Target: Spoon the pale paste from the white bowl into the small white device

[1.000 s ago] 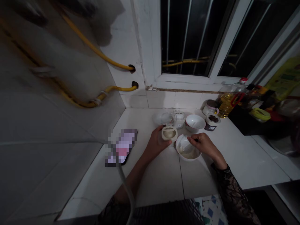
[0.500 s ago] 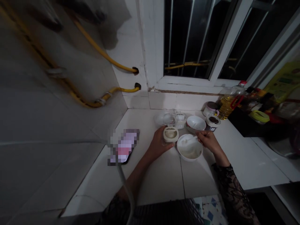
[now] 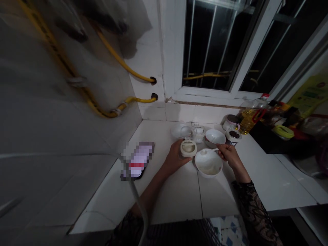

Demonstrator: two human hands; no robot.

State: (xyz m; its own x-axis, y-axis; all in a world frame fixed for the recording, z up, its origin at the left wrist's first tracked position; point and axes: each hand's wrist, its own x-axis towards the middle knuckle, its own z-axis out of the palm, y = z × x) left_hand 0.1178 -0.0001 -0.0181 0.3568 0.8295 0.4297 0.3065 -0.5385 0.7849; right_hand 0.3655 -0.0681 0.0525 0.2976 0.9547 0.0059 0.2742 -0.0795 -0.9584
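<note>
My left hand (image 3: pixel 175 156) is wrapped round a small cream-coloured container (image 3: pixel 188 148) with an open top, held just left of a white bowl (image 3: pixel 208 163). The bowl holds something pale. My right hand (image 3: pixel 229 155) is closed on the handle of a white spoon (image 3: pixel 208 152), whose scoop rests over the bowl's far rim. Both hands are above the white tiled counter (image 3: pixel 179 194).
Behind the bowl stand a second white bowl (image 3: pixel 215 136), clear glass dishes (image 3: pixel 183 131), a dark-filled jar (image 3: pixel 233 135), a lidded cup (image 3: pixel 230 122) and an oil bottle (image 3: pixel 249 114). A phone (image 3: pixel 138 160) lies at the left. Yellow pipes (image 3: pixel 112 109) run along the wall.
My right hand drew back to the right and lifted the spoon from inside the bowl to its far rim. The left hand kept its hold on the container.
</note>
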